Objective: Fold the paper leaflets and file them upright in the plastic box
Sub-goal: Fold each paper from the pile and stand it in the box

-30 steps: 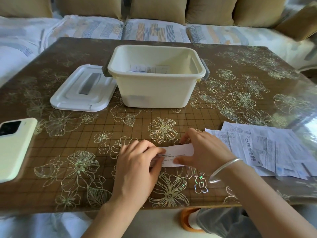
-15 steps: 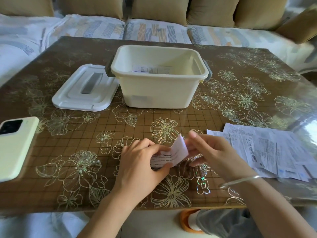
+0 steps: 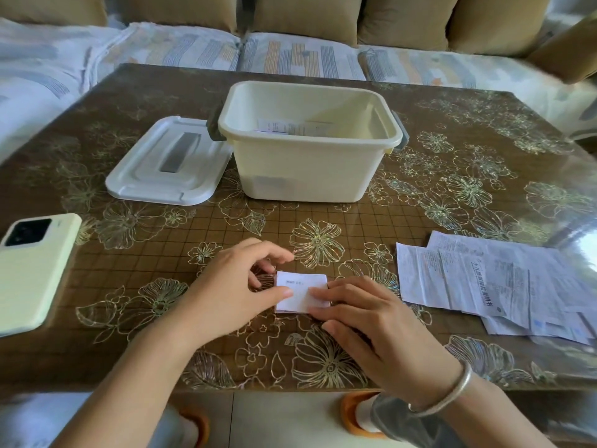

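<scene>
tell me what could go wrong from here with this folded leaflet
1. The folded leaflet lies flat under the thumb of the left hand and the fingers of the right hand; a soft crease may spring open once released.
2. The plastic box has much free room beside the few leaflets inside, so this one may tip over.
3. The loose pile of unfolded leaflets lies near the right forearm and could be swept off the table.

Floral table (image 3: 484, 189), cushioned sofa (image 3: 303, 56), daylight
</scene>
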Demonstrator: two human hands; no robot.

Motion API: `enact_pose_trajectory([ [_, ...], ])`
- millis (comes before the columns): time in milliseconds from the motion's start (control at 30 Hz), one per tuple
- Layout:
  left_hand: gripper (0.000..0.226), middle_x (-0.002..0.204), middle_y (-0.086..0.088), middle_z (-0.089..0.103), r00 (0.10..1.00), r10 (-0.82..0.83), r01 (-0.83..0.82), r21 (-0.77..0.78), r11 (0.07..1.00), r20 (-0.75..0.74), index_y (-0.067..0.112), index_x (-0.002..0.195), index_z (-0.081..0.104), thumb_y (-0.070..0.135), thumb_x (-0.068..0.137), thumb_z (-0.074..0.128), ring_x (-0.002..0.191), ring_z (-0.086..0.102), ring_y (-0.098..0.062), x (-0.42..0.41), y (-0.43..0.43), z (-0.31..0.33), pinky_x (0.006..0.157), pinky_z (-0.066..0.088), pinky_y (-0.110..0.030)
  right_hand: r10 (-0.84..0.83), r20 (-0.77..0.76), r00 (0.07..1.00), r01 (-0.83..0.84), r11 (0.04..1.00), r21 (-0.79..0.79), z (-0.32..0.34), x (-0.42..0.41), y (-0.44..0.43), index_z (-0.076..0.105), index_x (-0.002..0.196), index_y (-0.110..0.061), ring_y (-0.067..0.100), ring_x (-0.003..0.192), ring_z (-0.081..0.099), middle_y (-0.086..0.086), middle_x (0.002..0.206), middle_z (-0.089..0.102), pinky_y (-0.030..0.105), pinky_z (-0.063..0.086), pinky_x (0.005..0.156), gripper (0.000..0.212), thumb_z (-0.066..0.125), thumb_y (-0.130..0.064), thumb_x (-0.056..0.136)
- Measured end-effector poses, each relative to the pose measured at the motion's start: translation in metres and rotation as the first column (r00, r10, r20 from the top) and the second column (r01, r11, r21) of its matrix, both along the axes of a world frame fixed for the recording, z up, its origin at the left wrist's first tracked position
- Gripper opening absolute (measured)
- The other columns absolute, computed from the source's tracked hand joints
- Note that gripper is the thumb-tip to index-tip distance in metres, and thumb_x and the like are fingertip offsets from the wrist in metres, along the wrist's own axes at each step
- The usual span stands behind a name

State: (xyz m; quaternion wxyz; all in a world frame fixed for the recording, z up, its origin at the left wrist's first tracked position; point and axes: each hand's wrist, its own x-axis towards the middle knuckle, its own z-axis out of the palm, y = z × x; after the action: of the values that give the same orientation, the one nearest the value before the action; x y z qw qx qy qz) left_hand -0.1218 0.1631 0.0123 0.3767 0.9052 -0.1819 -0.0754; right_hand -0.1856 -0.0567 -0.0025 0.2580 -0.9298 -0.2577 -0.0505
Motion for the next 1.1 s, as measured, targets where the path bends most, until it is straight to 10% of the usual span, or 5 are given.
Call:
enact_pose_trajectory([
  [233,0.044,0.11,0.018,0.052,0.994,0.008,-0.046,0.348,0.936,0.111,0.033,0.121,0.056,0.037,0.081,0.074,0.101,0.051,-0.002,-0.006,-0.015,0.016,0.087,0.044,-0.023,-0.083,-0.06,0.995,0.084,0.996,0.017,0.015,0.032,0.008,0.074,0.084,-0.028,0.009,0.093,0.049,-0.017,0.095,0.059,0.031,0.049,0.077,0.024,0.059,-0.048,0.083],
  [467,0.034,0.104,0.012,0.052,0.999,-0.032,0.037,0.427,0.904,-0.019,0.031,0.114,0.054,0.031,0.084,0.07,0.099,0.054,-0.012,0.003,-0.022,0.028,0.083,0.046,-0.03,-0.133,-0.289,0.948,-0.009,0.898,-0.441,0.041,0.07,0.03,0.05,0.12,-0.022,0.017,0.098,0.052,-0.002,0.11,0.056,0.024,0.036,0.075,0.058,0.073,-0.05,0.075],
  [633,0.01,0.088,0.014,0.046,0.995,-0.092,0.07,0.419,0.905,0.034,0.03,0.086,0.056,0.032,0.088,0.065,0.091,0.046,-0.009,0.007,-0.023,0.04,0.07,0.038,-0.025,-0.071,-0.317,0.946,-0.091,0.877,-0.471,0.065,0.079,0.039,0.06,0.111,-0.024,0.015,0.096,0.056,-0.004,0.105,0.059,0.023,0.039,0.075,0.034,0.067,-0.043,0.083],
  [900,0.014,0.083,0.019,0.064,0.909,0.043,-0.098,0.114,0.989,0.414,0.024,0.091,0.065,0.019,0.081,0.074,0.074,0.059,0.002,0.064,-0.022,0.113,0.062,0.045,-0.011,-0.203,0.187,0.961,0.228,0.966,-0.119,0.14,0.12,0.019,0.068,0.093,-0.027,0.016,0.085,0.053,-0.01,0.081,0.059,0.037,0.047,0.072,0.011,0.069,-0.03,0.082],
  [1100,0.019,0.088,0.01,0.065,0.895,0.023,-0.113,0.177,0.978,0.445,0.023,0.088,0.066,0.005,0.085,0.065,0.082,0.06,-0.01,0.157,-0.027,0.141,0.072,0.05,-0.032,-0.341,0.289,0.895,0.38,0.921,-0.088,0.159,0.192,0.006,0.069,0.087,-0.024,0.022,0.075,0.063,-0.004,0.078,0.069,0.037,0.053,0.07,0.007,0.063,-0.021,0.084],
])
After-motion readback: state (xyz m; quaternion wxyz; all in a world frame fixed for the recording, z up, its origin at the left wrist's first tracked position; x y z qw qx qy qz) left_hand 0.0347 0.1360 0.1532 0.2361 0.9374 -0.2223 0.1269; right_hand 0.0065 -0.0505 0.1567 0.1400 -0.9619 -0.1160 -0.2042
